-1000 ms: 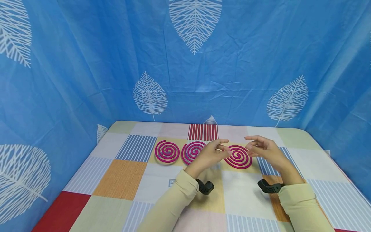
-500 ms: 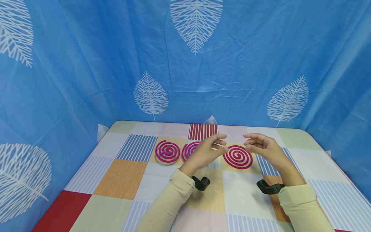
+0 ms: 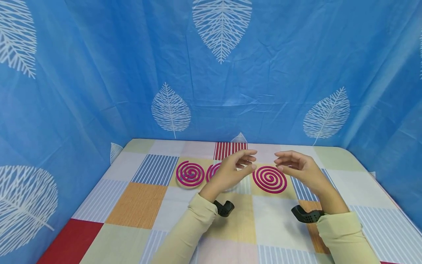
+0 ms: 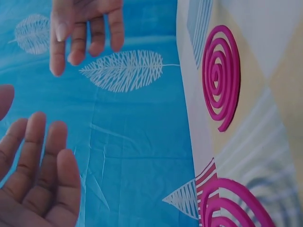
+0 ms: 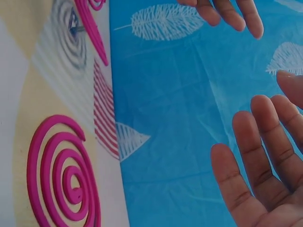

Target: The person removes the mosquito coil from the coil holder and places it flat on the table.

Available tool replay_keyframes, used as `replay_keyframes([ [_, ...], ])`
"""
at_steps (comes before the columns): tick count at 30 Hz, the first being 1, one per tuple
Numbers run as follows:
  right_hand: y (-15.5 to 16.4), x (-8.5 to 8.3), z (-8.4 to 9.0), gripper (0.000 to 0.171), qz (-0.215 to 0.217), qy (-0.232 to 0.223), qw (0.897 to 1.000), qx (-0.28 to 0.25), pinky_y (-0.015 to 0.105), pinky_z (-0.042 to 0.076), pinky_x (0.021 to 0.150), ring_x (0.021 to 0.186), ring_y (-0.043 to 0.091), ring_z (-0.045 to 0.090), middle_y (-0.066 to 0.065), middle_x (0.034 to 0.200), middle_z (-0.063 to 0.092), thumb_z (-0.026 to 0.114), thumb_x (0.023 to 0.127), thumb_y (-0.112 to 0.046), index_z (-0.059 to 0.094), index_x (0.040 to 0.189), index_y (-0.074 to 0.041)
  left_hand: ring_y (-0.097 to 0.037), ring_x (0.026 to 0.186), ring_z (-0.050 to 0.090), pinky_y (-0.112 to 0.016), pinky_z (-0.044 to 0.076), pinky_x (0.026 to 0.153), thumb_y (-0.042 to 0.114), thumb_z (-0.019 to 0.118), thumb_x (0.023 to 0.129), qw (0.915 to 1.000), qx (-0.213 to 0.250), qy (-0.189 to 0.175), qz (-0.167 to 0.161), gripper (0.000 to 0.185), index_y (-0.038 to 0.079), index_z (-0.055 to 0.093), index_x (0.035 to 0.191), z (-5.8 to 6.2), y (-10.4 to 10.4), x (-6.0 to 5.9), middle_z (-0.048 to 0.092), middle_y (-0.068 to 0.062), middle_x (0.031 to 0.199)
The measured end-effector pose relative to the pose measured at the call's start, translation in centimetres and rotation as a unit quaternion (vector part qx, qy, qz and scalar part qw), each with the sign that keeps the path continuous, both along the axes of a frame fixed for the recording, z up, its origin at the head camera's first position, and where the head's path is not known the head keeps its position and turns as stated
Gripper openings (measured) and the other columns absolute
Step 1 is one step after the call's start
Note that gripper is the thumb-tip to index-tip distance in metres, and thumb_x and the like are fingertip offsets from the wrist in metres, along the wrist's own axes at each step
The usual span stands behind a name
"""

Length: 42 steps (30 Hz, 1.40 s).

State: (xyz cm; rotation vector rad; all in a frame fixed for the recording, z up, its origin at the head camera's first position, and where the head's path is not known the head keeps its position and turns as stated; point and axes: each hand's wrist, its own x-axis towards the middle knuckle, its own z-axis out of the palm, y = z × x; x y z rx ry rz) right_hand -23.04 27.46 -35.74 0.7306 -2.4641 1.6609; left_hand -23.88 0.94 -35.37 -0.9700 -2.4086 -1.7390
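Three magenta spiral coils lie in a row on the patchwork tablecloth (image 3: 138,205). The left coil (image 3: 189,174) lies in full view. My left hand (image 3: 252,160) hovers over the middle coil (image 3: 212,171) and hides most of it. The right coil (image 3: 269,179) lies below the gap between my hands. My right hand (image 3: 277,164) floats just right of it. Both hands have relaxed, spread fingers and hold nothing. The left wrist view shows my left fingers (image 4: 38,179), the right hand's fingers (image 4: 85,28) and the right coil (image 4: 220,82). The right wrist view shows my right fingers (image 5: 255,161) and that coil (image 5: 61,179).
A blue curtain with white leaf prints (image 3: 221,73) closes in the table at the back and on both sides. Black wrist cameras (image 3: 224,208) (image 3: 304,214) sit under my cream sleeves. The tablecloth's near squares bear nothing but my forearms.
My left hand has drifted left and up, away from the right coil's edge. My right hand has risen slightly and shifted a little left. The coils have not moved.
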Motion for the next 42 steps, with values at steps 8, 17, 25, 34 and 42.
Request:
replay_keyframes([
  [8, -0.8, 0.5, 1.0, 0.036, -0.003, 0.003, 0.999, 0.035, 0.019, 0.053, 0.086, 0.101, 0.006, 0.065, -0.005, 0.109, 0.068, 0.066, 0.095, -0.006, 0.058, 0.13, 0.003, -0.019, 0.11, 0.065, -0.031, 0.051, 0.093, 0.014, 0.066, 0.097, 0.9994, 0.005, 0.034, 0.004, 0.04, 0.011, 0.058, 0.136, 0.1, -1.1, 0.4, 0.069, -0.005, 0.119],
  [17, -2.0, 1.0, 1.9, 0.038, 0.019, 0.022, 0.998, 0.054, 0.021, 0.054, 0.084, 0.101, 0.012, 0.066, 0.006, 0.111, 0.069, 0.068, 0.093, -0.002, 0.059, 0.13, 0.003, -0.02, 0.111, 0.064, -0.033, 0.052, 0.093, 0.014, 0.067, 0.096, 0.9991, -0.006, 0.04, 0.006, 0.041, 0.012, 0.059, 0.136, 0.2, -2.6, 1.1, 0.068, -0.003, 0.118],
  [25, -3.1, 1.1, 2.0, 0.038, 0.045, 0.035, 0.996, 0.074, 0.02, 0.053, 0.087, 0.102, 0.014, 0.066, 0.006, 0.112, 0.068, 0.07, 0.091, -0.002, 0.061, 0.128, 0.0, -0.019, 0.111, 0.064, -0.032, 0.052, 0.093, 0.012, 0.071, 0.093, 0.9981, -0.018, 0.058, 0.004, 0.044, 0.007, 0.059, 0.135, 0.0, -3.9, 1.2, 0.067, -0.004, 0.119],
  [34, -4.0, 0.7, 1.3, 0.04, 0.074, 0.046, 0.993, 0.074, 0.021, 0.051, 0.091, 0.104, 0.015, 0.065, 0.015, 0.116, 0.067, 0.071, 0.09, 0.0, 0.061, 0.128, 0.002, -0.028, 0.113, 0.063, -0.038, 0.051, 0.097, 0.01, 0.077, 0.088, 0.9973, -0.028, 0.067, -0.007, 0.051, 0.005, 0.058, 0.135, -0.1, -5.7, 1.5, 0.067, -0.006, 0.122],
  [42, -4.7, 0.4, 0.7, 0.042, 0.085, 0.029, 0.993, 0.075, 0.027, 0.053, 0.091, 0.104, 0.011, 0.065, 0.013, 0.116, 0.067, 0.072, 0.088, 0.0, 0.06, 0.128, 0.003, -0.016, 0.114, 0.062, -0.035, 0.05, 0.097, 0.014, 0.073, 0.092, 0.9975, -0.043, 0.054, 0.012, 0.051, 0.008, 0.056, 0.139, -0.5, -7.4, 1.7, 0.065, -0.003, 0.125],
])
